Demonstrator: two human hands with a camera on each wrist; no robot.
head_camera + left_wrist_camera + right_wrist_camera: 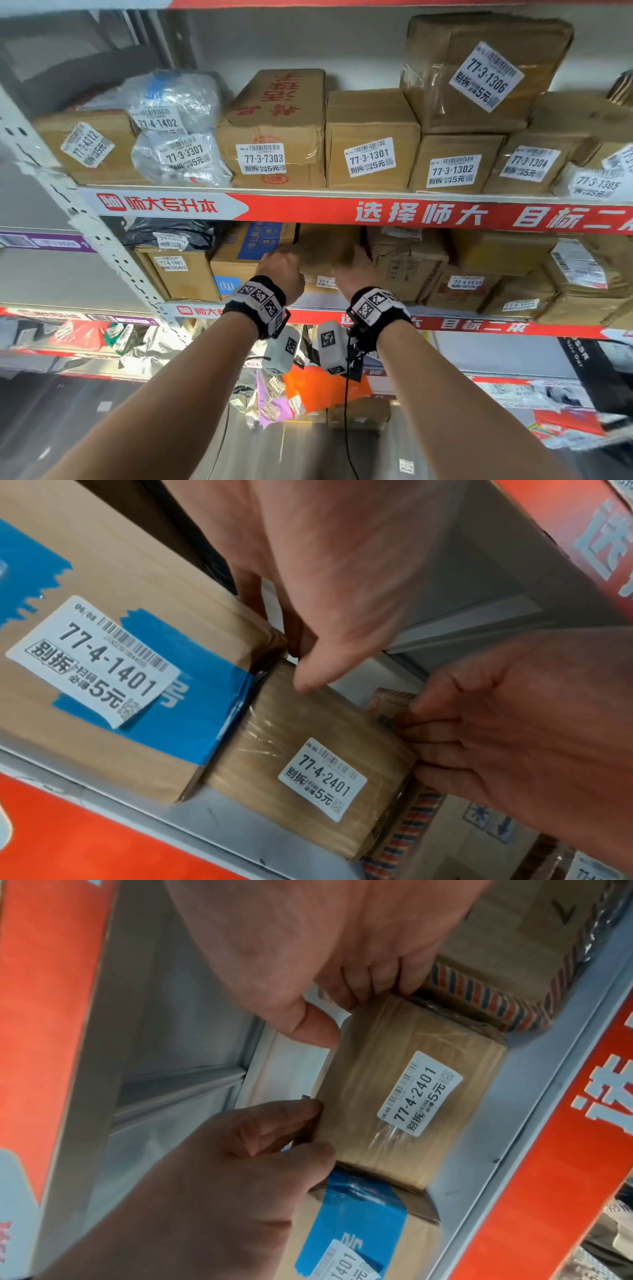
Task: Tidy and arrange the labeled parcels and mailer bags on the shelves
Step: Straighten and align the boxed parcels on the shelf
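Observation:
A small brown taped parcel (308, 750) labelled 77-4-2401 stands on the middle shelf (445, 323), and both hands hold it. My left hand (298, 656) has its thumb on the parcel's upper front edge, with the fingers tucked down its left side. My right hand (342, 1015) holds the other side, thumb on the top edge and fingers curled behind. In the right wrist view the parcel (394, 1083) shows its label facing out. In the head view the left hand (284, 267) and right hand (352, 270) cover most of the parcel (325, 281).
A blue-taped box (120, 615) presses against the parcel's left side. A carton with red-and-blue striped edges (496, 988) sits close on its right. The shelf above (342, 210) carries a row of labelled boxes and grey mailer bags (178, 150). Loose mailer bags (308, 390) lie on lower shelves.

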